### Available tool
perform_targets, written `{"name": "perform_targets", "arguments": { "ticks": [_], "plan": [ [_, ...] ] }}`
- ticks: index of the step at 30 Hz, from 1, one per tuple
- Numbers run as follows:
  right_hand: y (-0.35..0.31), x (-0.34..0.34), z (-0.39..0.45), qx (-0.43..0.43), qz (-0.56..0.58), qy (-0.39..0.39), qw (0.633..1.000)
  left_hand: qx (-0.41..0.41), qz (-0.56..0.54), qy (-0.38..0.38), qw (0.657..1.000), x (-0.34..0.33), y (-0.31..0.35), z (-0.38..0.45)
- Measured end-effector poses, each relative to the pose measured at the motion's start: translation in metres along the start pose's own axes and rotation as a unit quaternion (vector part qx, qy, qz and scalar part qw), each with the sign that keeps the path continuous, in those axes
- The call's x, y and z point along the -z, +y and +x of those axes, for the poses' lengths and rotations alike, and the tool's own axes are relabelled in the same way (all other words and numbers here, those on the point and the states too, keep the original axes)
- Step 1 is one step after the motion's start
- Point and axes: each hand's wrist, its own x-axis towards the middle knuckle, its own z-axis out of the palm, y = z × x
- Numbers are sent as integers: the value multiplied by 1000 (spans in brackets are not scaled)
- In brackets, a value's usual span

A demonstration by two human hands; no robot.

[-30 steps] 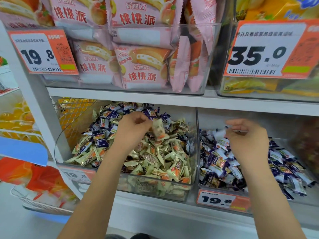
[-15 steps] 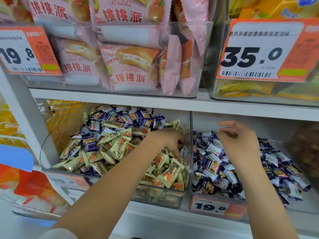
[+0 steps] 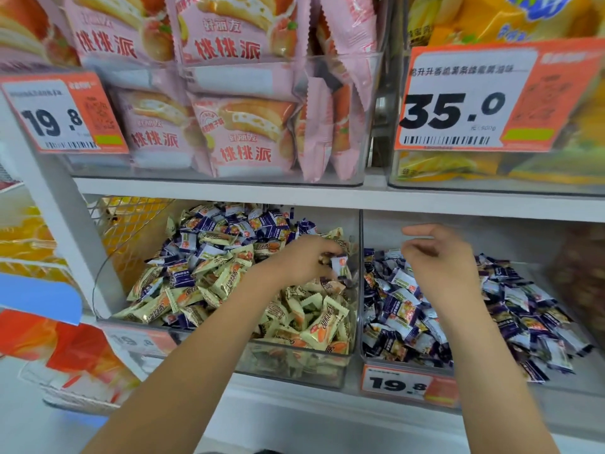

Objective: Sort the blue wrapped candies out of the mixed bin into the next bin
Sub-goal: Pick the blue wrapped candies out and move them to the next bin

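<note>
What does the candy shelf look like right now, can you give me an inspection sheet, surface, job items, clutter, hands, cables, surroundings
Surface: white shelf carrying two clear bins side by side.
Job's things: mixed bin holds cream and blue wrapped candies; next bin holds blue wrapped candies.
Clutter: nothing seen.
Hands: left hand pinches a blue wrapped candy over the mixed bin's right side; right hand hangs over the next bin, fingers loosely curled, holding nothing visible.
Cables: nothing seen.
Surroundings: pink snack packs on the shelf above; orange price tags.

"19.8" is read on the orange-and-white upper-left price tag [image 3: 62,114] and the near price label [image 3: 409,385]; "35.0" on the large upper-right price tag [image 3: 491,99].
</note>
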Motion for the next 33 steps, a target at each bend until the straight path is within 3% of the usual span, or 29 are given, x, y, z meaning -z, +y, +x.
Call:
{"name": "perform_targets", "arguments": {
  "ticks": [3,5,11,16,19,23,30,33],
  "plan": [
    [-3,-3,-3,-1,16,-7,1000,11,-126,133,983,6,4,-25],
    [-7,-4,-5,11,11,-19,1000,28,-184,182,966,3,7,-37],
    [-31,-14,-21,172,-3,-137,976,19,-202,233,951,4,28,-57],
    [-27,-43,-26,254,-132,-258,923,65,-271,268,922,-4,33,-58],
    [-27,-53,-25,264,-196,-257,909,84,-317,265,906,-4,33,-56],
    [-29,-56,-23,246,-224,-227,915,70,-321,238,914,-1,35,-60],
    [-29,-56,-20,259,-209,-188,924,82,-429,177,882,6,32,-72],
    [-30,-55,-17,248,-208,-184,928,80,-432,145,886,10,32,-76]
  ]
}}
